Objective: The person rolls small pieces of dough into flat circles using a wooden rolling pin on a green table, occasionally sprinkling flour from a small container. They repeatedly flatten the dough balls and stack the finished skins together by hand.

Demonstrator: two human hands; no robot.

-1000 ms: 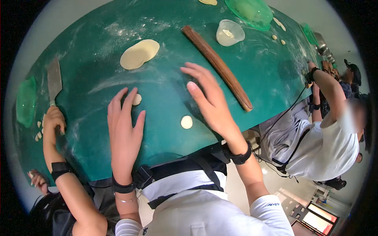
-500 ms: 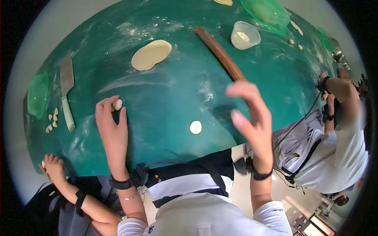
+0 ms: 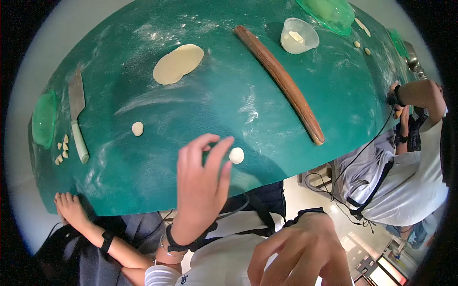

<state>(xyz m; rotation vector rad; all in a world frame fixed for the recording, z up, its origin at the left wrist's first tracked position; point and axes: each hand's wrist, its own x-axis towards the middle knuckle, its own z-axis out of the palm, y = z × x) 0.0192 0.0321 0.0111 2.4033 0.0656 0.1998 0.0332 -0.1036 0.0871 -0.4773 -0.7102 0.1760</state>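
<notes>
Reaching over the near edge of the green counter (image 3: 214,109) with the left hand (image 3: 200,186), grip open and empty, fingertips spread just beside the small dough disc (image 3: 236,155), which sits close to that edge, probably for easy reach. Holding the right hand (image 3: 300,252) low, off the counter, grip loosely curled on nothing. Further out, likely parked clear of the hands: a dough ball (image 3: 137,128), stacked wrappers (image 3: 178,63) and the rolling pin (image 3: 281,81).

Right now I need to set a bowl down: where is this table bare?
Bare: the middle, between the dough sheets and rolling pin, and the stretch right of the pin. Crowded: the left edge, with scraper, green dish and dough bits.
</notes>
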